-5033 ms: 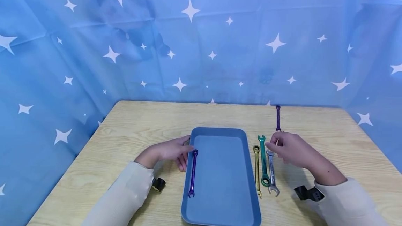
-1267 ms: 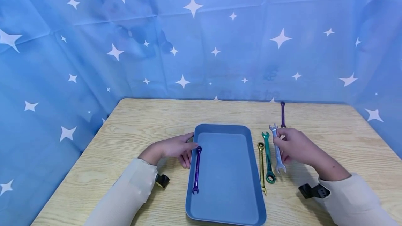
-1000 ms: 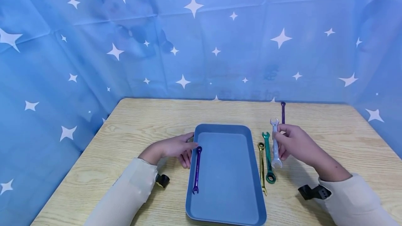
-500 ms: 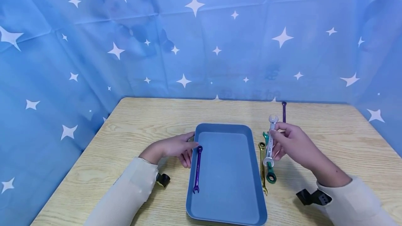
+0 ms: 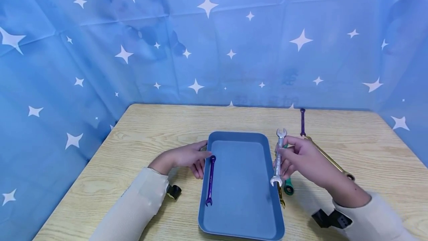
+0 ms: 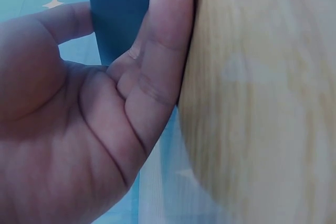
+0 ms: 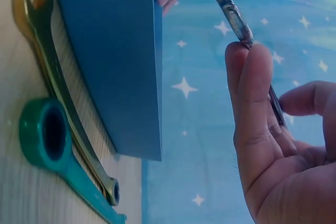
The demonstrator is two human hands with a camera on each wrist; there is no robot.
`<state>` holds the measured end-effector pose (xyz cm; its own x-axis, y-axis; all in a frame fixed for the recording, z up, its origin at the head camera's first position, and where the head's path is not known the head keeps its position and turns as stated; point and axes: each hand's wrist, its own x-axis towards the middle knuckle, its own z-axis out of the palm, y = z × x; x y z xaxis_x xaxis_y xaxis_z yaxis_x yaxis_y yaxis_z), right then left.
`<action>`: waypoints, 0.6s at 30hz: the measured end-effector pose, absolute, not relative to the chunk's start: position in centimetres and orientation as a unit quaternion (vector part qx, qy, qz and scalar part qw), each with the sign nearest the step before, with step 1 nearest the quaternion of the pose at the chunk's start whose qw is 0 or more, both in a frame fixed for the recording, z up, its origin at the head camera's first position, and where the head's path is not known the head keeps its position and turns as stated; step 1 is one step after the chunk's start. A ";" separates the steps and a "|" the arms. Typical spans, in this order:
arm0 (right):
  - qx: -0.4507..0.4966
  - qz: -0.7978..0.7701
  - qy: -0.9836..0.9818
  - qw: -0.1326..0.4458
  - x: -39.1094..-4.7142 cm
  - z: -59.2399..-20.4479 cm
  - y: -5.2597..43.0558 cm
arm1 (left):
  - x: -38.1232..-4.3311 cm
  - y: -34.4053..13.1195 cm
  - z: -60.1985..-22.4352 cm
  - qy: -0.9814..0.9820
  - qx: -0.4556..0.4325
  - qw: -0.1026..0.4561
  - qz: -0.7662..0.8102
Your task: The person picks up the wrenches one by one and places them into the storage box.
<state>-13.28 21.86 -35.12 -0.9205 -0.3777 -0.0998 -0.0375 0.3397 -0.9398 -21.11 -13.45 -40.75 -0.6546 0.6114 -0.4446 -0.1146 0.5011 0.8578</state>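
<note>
My right hand (image 5: pixel 301 159) pinches a silver open-end wrench (image 5: pixel 278 159) between thumb and fingers. It hangs over the right rim of the blue-grey tray (image 5: pixel 240 181), raised above the table in the right wrist view. My left hand (image 5: pixel 184 159) holds the tray's left rim, thumb on top and fingers along the outer wall. Inside the tray, along its left side, lies a purple wrench (image 5: pixel 210 181). Beneath my right hand, beside the tray, lie a gold wrench (image 7: pixel 65 93) and a green ratchet wrench (image 7: pixel 44 129), both partly hidden in the head view.
Another purple wrench (image 5: pixel 302 122) lies near the table's far edge. A second gold wrench (image 5: pixel 329 157) lies slantwise behind my right wrist. The wooden table (image 5: pixel 160 129) ends at a blue curtain (image 5: pixel 227 66) with white stars.
My right hand has picked the silver wrench up off the table and carried it left, past the green and gold wrenches, to the tray's right rim. The left hand stays on the tray.
</note>
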 end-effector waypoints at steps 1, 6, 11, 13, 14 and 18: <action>-0.133 -0.560 0.803 0.154 -13.2 -35.1 21.8 | -21.1 -13.5 -40.8 0.776 0.162 0.383 0.474; -0.149 -0.565 0.792 0.176 -13.0 -35.3 21.5 | -21.1 -13.5 -40.8 0.777 0.164 0.382 0.472; -0.165 -0.560 0.790 0.187 -12.9 -35.8 21.1 | -21.0 -13.4 -40.7 0.777 0.165 0.381 0.474; -0.173 -0.559 0.788 0.190 -12.8 -36.0 20.9 | -21.1 -13.4 -40.7 0.777 0.163 0.380 0.475; -0.176 -0.558 0.787 0.193 -12.8 -36.1 20.8 | -21.1 -13.4 -40.8 0.777 0.163 0.380 0.475; -0.178 -0.560 0.780 0.214 -12.6 -36.2 20.4 | -21.1 -13.4 -40.8 0.776 0.160 0.380 0.478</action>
